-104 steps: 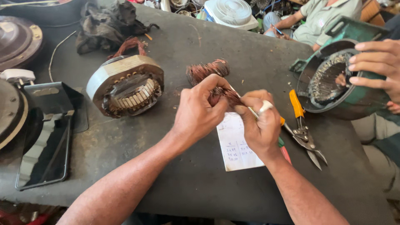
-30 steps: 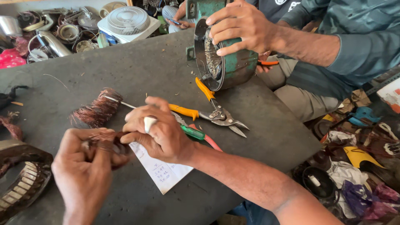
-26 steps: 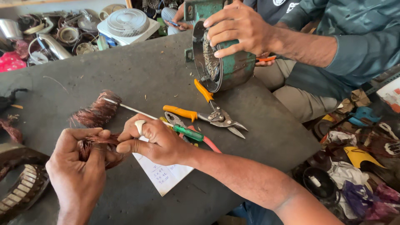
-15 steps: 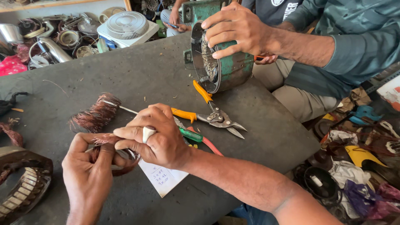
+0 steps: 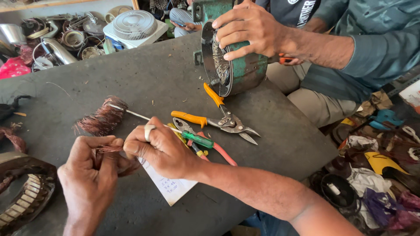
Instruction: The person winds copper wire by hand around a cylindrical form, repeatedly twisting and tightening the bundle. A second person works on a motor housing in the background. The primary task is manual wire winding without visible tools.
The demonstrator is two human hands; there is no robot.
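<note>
Both hands meet low over the grey table (image 5: 144, 74): left hand (image 5: 89, 168) and right hand (image 5: 159, 148) pinch closed on a copper wire bundle (image 5: 114, 150) between them, above the paper slip (image 5: 170, 190), snips (image 5: 218, 120) nearby.

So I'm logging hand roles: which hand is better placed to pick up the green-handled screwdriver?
Probably the right hand: it lies beside the screwdriver, while the left hand grips the copper wire bundle, farther away.

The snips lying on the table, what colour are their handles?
Orange-yellow handles on the snips, with bare grey metal blades; the head view shows them clearly.
</note>
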